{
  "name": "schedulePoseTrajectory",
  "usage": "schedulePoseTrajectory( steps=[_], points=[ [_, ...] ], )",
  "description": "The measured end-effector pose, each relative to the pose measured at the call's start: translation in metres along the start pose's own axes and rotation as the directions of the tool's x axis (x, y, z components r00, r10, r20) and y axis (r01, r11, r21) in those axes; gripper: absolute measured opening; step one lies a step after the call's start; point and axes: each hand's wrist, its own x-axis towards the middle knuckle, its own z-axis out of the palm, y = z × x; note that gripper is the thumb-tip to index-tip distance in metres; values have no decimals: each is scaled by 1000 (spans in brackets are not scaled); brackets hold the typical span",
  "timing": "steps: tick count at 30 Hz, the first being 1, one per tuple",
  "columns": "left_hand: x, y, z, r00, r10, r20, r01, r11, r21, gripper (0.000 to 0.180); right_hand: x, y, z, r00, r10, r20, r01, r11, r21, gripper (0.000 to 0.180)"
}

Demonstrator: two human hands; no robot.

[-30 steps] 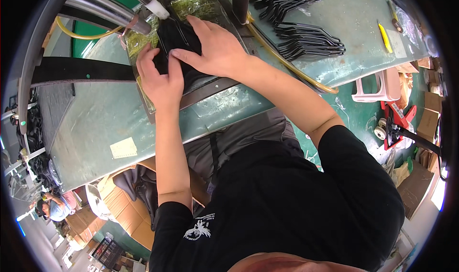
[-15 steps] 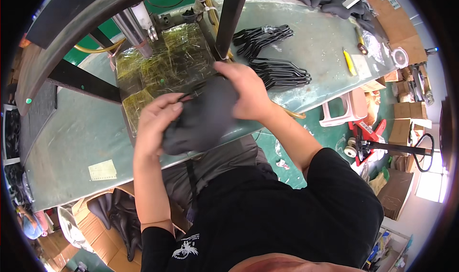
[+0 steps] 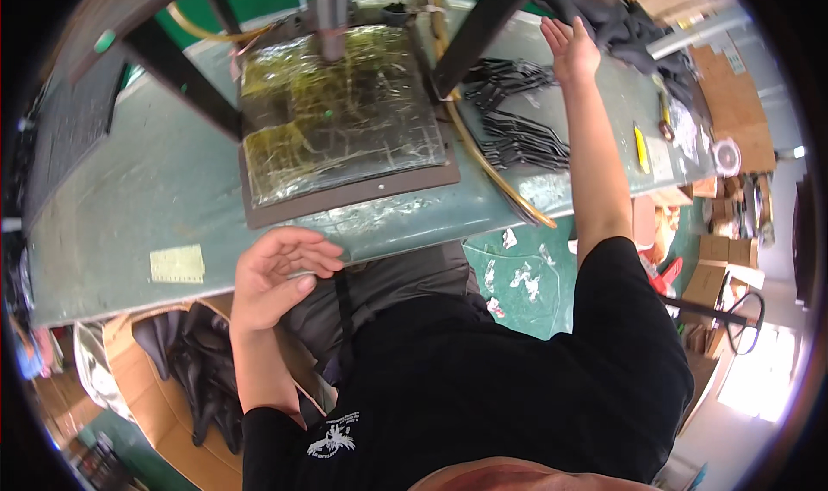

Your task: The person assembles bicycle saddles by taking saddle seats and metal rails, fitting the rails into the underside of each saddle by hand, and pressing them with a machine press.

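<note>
My left hand (image 3: 283,275) is open and holds nothing, its fingers loosely curved at the table's front edge. Stretched out to the far right, my right hand (image 3: 576,53) is also open, thumb apart from the fingers. It is nearest to a heap of dark grey, smooth pieces (image 3: 634,29) shaped like bicycle saddles, and no contact shows. Below that hand lie bundles of black bent metal rods (image 3: 522,141), like saddle rails. Ahead of my left hand is a press's flat plate (image 3: 354,199), covered with crumpled yellowish film, a metal ram (image 3: 332,25) above it.
Dark frame posts (image 3: 479,38) flank the plate; a yellowish hose (image 3: 483,163) runs along its right. A yellow cutter (image 3: 641,148) lies on the table's right. An open carton (image 3: 142,379) with dark saddle-shaped pieces (image 3: 194,366) stands below left. Scraps litter the green floor (image 3: 539,305).
The dark piece I held between both hands has left them. My right hand has reached to the far right; my left has drawn back slightly. My view has shifted.
</note>
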Motion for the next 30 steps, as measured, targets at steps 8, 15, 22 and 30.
schedulePoseTrajectory(
  steps=[8, 15, 22, 30],
  points=[
    [-246, -36, -131, 837, 257, -484, -426, 861, -279, 56, -94, 19, -5, 776, 126, 618, 537, 381, -753, 40],
    [-405, -111, -268, -486, -313, -816, -404, 908, -108, 42, -109, -13, -98, 781, 260, 568, 586, 11, -810, 63],
    [-379, -98, -375, -485, -335, -808, -360, 918, -165, 83, -144, -47, -136, 748, 573, 335, 559, -274, -783, 81],
    [-353, -24, -467, -682, -243, -690, -42, 955, -294, 61, -144, -41, -147, 790, 511, 340, 537, -307, -786, 73]
  ],
)
